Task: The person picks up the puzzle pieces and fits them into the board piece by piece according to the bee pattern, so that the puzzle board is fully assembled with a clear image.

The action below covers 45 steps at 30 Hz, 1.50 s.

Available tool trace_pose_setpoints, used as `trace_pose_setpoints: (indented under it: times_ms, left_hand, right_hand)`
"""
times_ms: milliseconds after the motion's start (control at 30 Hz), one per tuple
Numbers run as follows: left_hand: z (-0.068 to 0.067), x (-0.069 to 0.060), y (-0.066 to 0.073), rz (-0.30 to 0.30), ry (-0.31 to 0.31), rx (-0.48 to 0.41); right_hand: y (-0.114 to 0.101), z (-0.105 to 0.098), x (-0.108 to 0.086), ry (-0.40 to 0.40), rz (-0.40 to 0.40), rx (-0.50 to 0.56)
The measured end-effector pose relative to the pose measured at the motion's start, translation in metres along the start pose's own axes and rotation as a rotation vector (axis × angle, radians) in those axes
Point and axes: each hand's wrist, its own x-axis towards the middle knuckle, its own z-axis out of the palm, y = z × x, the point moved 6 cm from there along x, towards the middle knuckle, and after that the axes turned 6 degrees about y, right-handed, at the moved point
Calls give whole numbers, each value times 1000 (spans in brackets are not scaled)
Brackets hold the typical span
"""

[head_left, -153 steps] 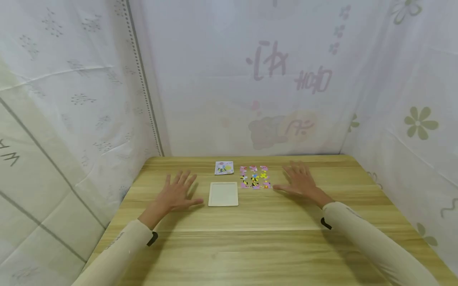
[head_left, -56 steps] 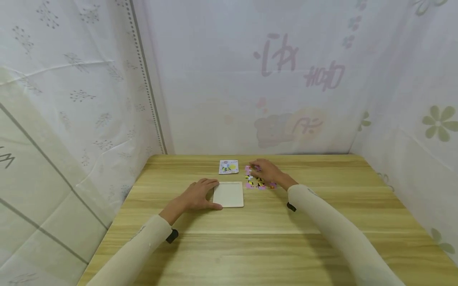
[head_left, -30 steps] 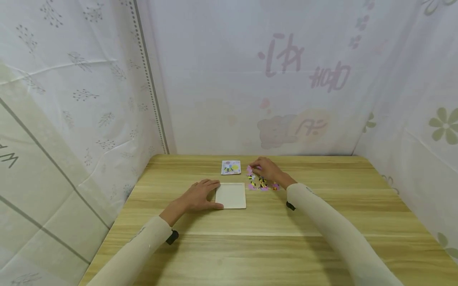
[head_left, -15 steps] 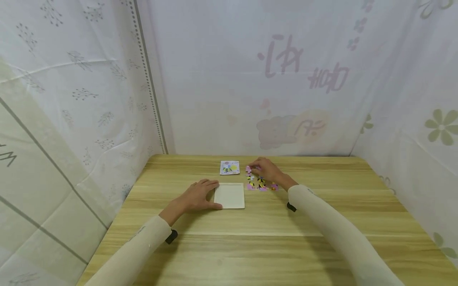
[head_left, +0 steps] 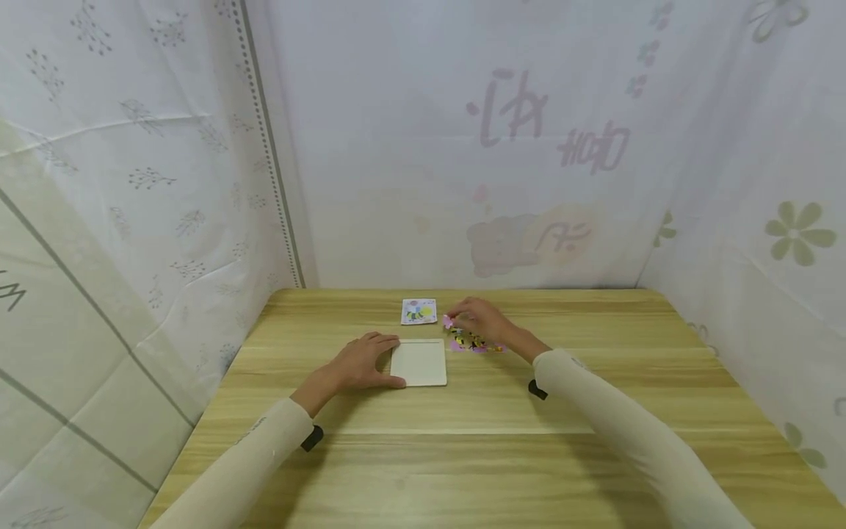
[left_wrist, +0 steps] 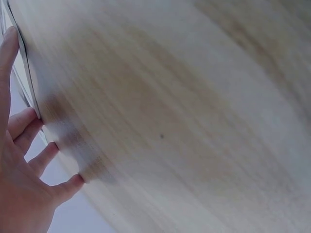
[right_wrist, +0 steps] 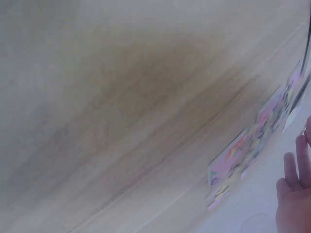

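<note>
In the head view my left hand holds the cream puzzle tray at its left side, with fingers at the far corner and thumb at the near one. The left wrist view shows the splayed fingers of that hand along the tray's edge. Between thumb and fingertips my right hand pinches a pink puzzle piece, raised slightly beside the tray's far right corner. Several loose bee-picture puzzle pieces lie under and in front of this hand, which partly hides them.
A square picture card with a bee lies behind the tray. The wooden table ends at the back against a patterned white curtain, with more curtain on both sides.
Both hands were spread flat on the table at first. My left hand has since taken hold of the tray; the right has picked up a pink puzzle piece and moved it left, toward the tray.
</note>
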Motion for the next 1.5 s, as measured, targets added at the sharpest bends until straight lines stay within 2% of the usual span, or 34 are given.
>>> trace_pose_setpoints:
  times_ms: [200,433,633,833,1100,1500]
  left_hand:
    - [-3,-1,-2,-4,0,3]
    - [-3,-1,-3,-12,-8,11]
    - [-3,3,-3,7,3,14]
    - [-2,3,-5,-2,1,25]
    - [0,-1,-2,-1,11,7]
    - [2,-1,0,0,15,-5]
  right_hand:
    - [-13,9,1,-28,11,-23]
    - [-32,17,2,-29,-112,-49]
    - [-34,29,2,-68,-68,-41]
    - [-45,46,6,-109,-98,-104]
    - [-56,64,7,-151,-106,-73]
    - [-72,74,12,-169,-101,-128]
